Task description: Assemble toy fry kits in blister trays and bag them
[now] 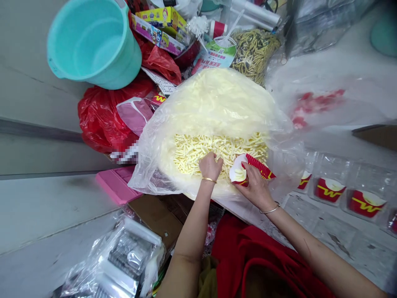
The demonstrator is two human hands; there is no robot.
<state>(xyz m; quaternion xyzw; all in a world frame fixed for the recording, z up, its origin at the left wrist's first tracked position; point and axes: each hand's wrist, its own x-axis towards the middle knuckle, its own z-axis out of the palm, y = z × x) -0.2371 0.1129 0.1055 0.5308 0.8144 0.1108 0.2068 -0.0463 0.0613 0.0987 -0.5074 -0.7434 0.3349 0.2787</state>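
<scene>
Pale yellow fry-shaped pieces (186, 159) fill a large clear plastic bag (149, 165) lying open in front of me. My left hand (211, 166) is closed, knuckles up, over the near part of the pile; what its fingers hold is hidden. To its right, my right hand (256, 186) grips a nested stack of red french fry cartons (259, 165) by thumb and fingers. The stack lies tilted at the right side of the pile. A white inner wall shows on the end carton, with a few pale pieces in its mouth.
Clear plastic boxes (330, 165) with red cartons inside stand in a row at right. A turquoise bucket (93, 45) and red plastic bags (102, 120) crowd the left. Behind the pile lies a bag of gold cords (256, 51). A pink tray (116, 184) sits at left.
</scene>
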